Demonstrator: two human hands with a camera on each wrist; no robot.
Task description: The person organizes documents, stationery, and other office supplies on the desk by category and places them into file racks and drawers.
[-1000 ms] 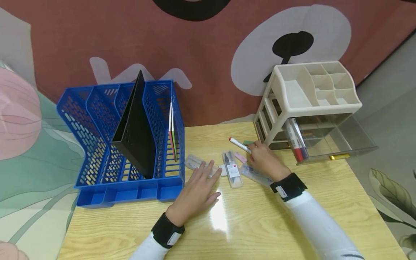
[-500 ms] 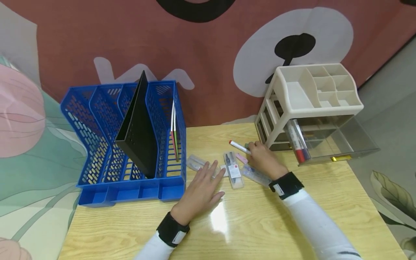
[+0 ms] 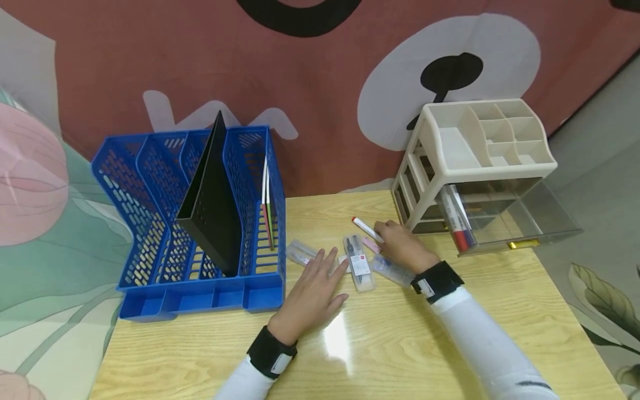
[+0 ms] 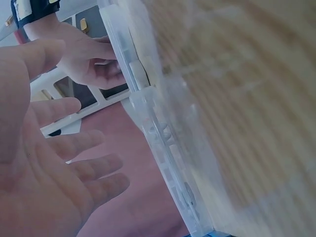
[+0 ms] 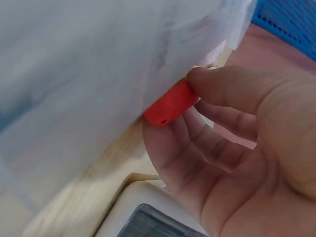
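My right hand (image 3: 405,244) pinches the near end of a white marker (image 3: 367,229) whose far tip is red. In the right wrist view, a red marker end (image 5: 173,103) sits between thumb and fingers. My left hand (image 3: 310,297) has its fingers extended and spread over the table, holding nothing. Beside its fingertips lie a clear plastic case (image 3: 300,253) and a partly covered white block (image 3: 344,262). Between the hands is a clear case with a compass (image 3: 358,264). A pink eraser-like block (image 3: 371,245) and a clear packet (image 3: 392,271) lie by my right hand.
A blue file rack (image 3: 200,288) stands at left, holding a black folder (image 3: 215,216) and thin booklets (image 3: 266,211). At right, a cream desk organizer (image 3: 492,161) has its clear drawer (image 3: 530,230) pulled out. Markers (image 3: 457,219) lie inside that drawer.
The green item by my right fingertips has gone out of sight. My right hand has shifted slightly left and down; my left hand has moved slightly right.
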